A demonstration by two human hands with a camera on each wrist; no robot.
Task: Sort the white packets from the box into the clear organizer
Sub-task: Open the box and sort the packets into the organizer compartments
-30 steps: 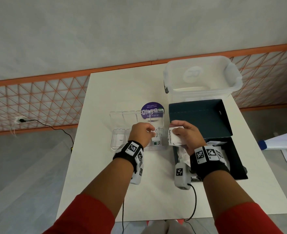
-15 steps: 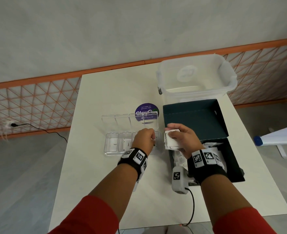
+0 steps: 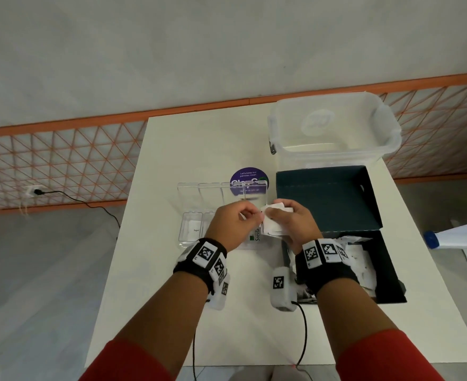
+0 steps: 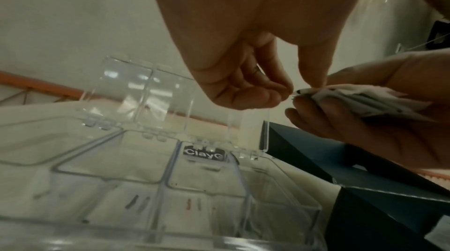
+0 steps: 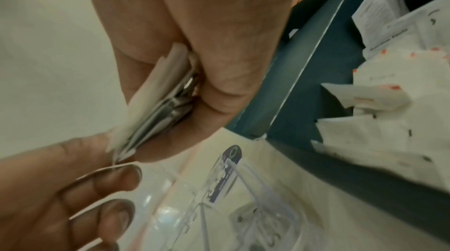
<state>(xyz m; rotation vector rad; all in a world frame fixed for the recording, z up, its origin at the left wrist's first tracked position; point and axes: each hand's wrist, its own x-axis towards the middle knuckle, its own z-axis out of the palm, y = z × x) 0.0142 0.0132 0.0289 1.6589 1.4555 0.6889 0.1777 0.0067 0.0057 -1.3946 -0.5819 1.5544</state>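
Note:
My right hand (image 3: 277, 217) grips a stack of white packets (image 3: 273, 226) just above the right end of the clear organizer (image 3: 188, 243). My left hand (image 3: 251, 215) meets it there. Its thumb and forefinger pinch the edge of one packet (image 4: 302, 92) at the stack's near corner, seen close in the left wrist view. The right wrist view shows the stack (image 5: 155, 99) clamped between thumb and fingers. The organizer's lid (image 3: 207, 193) stands open. A packet (image 3: 195, 230) lies in the leftmost compartment and a Stevia packet (image 3: 257, 235) in a right one. The dark box (image 3: 389, 273) holds several more packets (image 3: 361, 257).
The box's open flap (image 3: 328, 196) lies beyond my right hand. A large clear plastic tub (image 3: 331, 127) stands at the table's back right. A purple round sticker (image 3: 249, 178) sits behind the organizer. Cables hang off the table's near edge (image 3: 254, 361).
My left hand has come right from over the organizer's compartments to the stack in my right hand and taken hold of a packet's edge. The right hand stayed put.

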